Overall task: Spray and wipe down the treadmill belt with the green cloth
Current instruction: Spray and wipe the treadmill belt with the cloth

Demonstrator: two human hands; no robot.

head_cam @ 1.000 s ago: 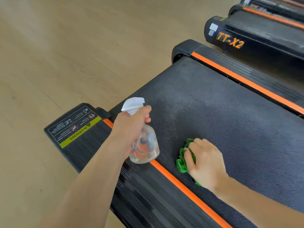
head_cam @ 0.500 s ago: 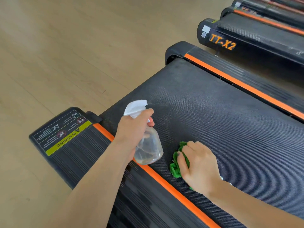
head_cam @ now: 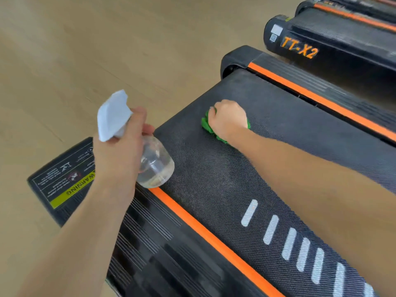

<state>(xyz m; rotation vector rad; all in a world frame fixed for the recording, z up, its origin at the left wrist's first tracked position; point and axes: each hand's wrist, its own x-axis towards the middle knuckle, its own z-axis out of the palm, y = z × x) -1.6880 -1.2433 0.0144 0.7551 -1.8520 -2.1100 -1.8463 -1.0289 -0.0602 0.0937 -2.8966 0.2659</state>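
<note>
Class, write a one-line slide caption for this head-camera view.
Right hand presses a green cloth onto the treadmill belt while the left hand holds a clear spray bottle.

One head-worn view, aimed forward and down. Close over the belt (head_cam: 235, 189), both forearms entering from below.

- The treadmill belt (head_cam: 278, 168) is black with a fine woven texture, running from the middle of the frame down to the lower right, with a row of pale slanted bars printed on it at lower right.
- The green cloth (head_cam: 206, 125) is bunched up on the belt, just above centre of the frame, mostly hidden under the hand that presses on it.
- The spray bottle (head_cam: 154, 166) is clear and rounded with a white trigger head, held tilted at centre left, its base over the belt's near edge.
</note>
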